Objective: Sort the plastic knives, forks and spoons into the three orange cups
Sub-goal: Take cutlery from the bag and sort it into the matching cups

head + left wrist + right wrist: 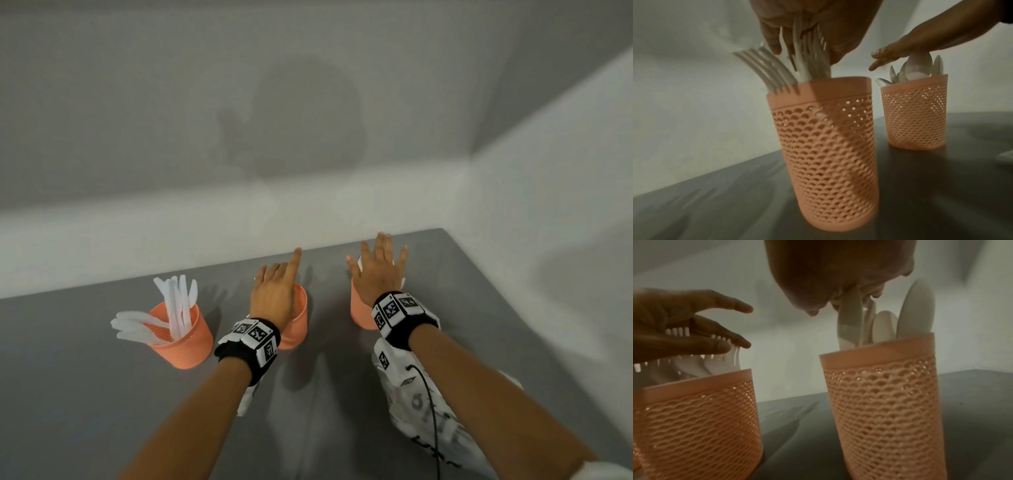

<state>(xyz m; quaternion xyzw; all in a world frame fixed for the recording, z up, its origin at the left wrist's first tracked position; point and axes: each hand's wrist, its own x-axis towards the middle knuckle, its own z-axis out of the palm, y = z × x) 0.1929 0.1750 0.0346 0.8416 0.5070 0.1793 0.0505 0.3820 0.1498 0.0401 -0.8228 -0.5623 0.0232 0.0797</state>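
Forearms and the tag-covered wristbands sit closest to the head camera, both reaching forward over the grey counter (85, 394). Left hand (274, 294) is flat over the middle orange cup (826, 146), palm down on the tops of the forks (764, 71); fingers (770, 39) look extended and loosely spread, a couple dipping in among the tines, not clearly wrapped round any one fork, so I read it as pressing/settling the bundle rather than gripping. Right hand (378, 270) does the same over the right orange cup (885, 402): palm on the spoon bowls (917, 308), fingers straight in the head view. In the right wrist view the fingertips curl a bit around one spoon handle, but whether that is a real pinch I cannot tell. Likely reason for both poses: tamping the cutlery down so it seats inside the cups and doesn't fan out. Left orange cup (183, 337) holds the knives (178, 305), untouched by either hand; some stand upright, several splay out over its left rim. So contents by cup: knives left, forks middle, spoons right, no mixing visible. All three cups stand upright in a row near the back wall, well apart from each other. No loose cutlery on the counter that I can see; a white patterned garment (421, 404) shows under the right forearm. Judgement: sorting looks essentially finished, only tidying left. Risk: pushing down off-centre could tip a cup, since these mesh cups look light.
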